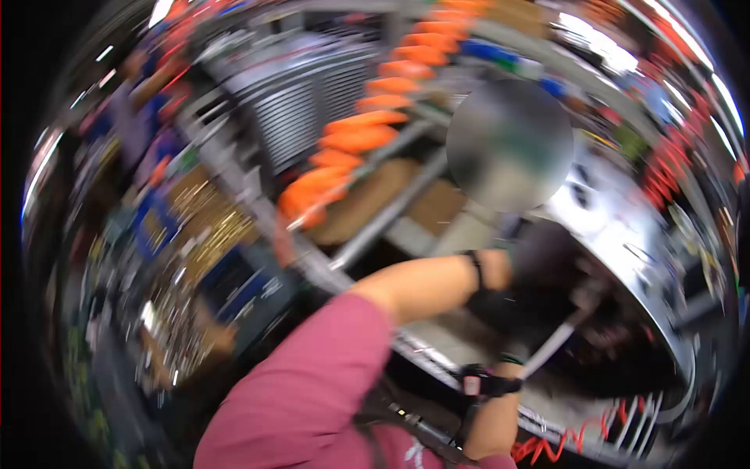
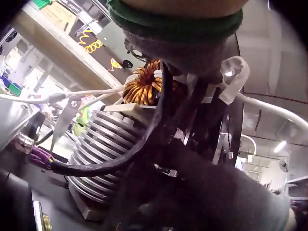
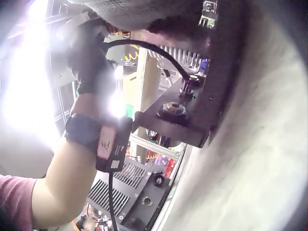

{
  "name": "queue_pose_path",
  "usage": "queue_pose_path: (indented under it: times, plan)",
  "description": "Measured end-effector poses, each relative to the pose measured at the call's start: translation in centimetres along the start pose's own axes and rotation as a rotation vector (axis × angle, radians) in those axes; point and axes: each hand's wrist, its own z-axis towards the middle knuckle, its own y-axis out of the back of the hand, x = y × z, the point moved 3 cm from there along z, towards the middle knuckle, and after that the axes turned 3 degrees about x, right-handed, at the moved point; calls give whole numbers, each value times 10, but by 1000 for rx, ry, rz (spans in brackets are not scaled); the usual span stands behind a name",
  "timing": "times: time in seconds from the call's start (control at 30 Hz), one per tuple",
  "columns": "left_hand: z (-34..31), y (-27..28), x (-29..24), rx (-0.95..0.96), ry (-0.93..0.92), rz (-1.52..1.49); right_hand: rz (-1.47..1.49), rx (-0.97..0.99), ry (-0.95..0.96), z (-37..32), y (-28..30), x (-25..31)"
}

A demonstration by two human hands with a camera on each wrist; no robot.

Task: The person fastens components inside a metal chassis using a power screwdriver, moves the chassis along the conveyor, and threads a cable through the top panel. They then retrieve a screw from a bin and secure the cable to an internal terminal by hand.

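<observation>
Both hands wear dark gloves. In the blurred head view, the left hand (image 1: 539, 250) and right hand (image 1: 527, 336) reach inside a dark housing with a shiny metal outer surface (image 1: 617, 227). Beneath my left hand (image 2: 178, 53), a black cable (image 2: 139, 147) curves past a copper-wound coil (image 2: 143, 86) and a finned heat sink (image 2: 101, 149). It ends at a round connector (image 2: 24, 140). My right hand (image 2: 231, 192) lies across the lower part of that view. At the top of the right wrist view is the right hand (image 3: 130, 13), opposite the left hand (image 3: 89, 53). Both hands' fingertips are hidden or blurred.
Orange coiled hose (image 1: 355, 137) hangs in front of the vented metal cabinet (image 1: 305, 109). A blue bin (image 1: 234, 289) and loose metal parts stand at the left. In the right wrist view, a black bracket (image 3: 168, 127) juts out beside the pale curved wall (image 3: 250, 144); a vented black unit (image 3: 122, 190) is below.
</observation>
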Motion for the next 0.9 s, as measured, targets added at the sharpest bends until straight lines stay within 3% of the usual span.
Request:
queue_pose_path:
  times: [0.03,0.07,0.1,0.13,0.17,0.23,0.3,0.33,0.4,0.43,0.47,0.5,0.53,0.63,0.67,0.7,0.77,0.83,0.87,0.9]
  plan:
    - [0,2,-1,-15,55,-27,55,105,6,-15,-9,6]
    - [5,24,-27,311,279,47,104,187,-3,-11,-8,6]
    - [-2,31,-35,249,349,57,137,235,-20,1,-13,1]
    - [-6,17,-30,203,245,56,152,257,-41,23,-11,-6]
    - [-21,23,-35,100,306,108,156,253,-54,44,-10,-9]
    - [-47,50,-59,286,470,98,161,206,-67,38,-6,-8]
    - [-98,87,-94,12,251,32,187,136,-64,-15,-10,6]
    - [-121,116,-107,196,277,-20,204,106,-71,-16,-15,12]
    - [-157,183,-135,337,291,-39,241,43,-100,-10,-17,13]
    - [-168,218,-145,336,399,-14,259,13,-119,-14,-15,12]
    - [-168,256,-162,382,641,91,275,-13,-141,-15,-6,3]
    - [-174,287,-168,303,833,45,292,-38,-163,-24,-4,2]
    - [-179,318,-168,273,872,215,306,-65,-186,-26,-8,6]
    - [-203,405,-147,219,1030,599,78,103,-112,-41,15,-39]
    - [-215,435,-129,269,1079,664,-172,124,105,-44,24,-50]
    - [-228,462,-109,321,1126,728,-174,127,104,-49,30,-54]
    - [-246,500,-73,407,1239,915,-16,147,-32,-55,42,-50]
    - [-276,528,-25,524,1287,986,90,133,-270,-68,45,-10]
    - [-282,533,-6,752,1255,1101,62,112,-345,-75,48,-11]
    - [-285,529,11,895,1438,1094,57,94,-348,-82,53,-15]
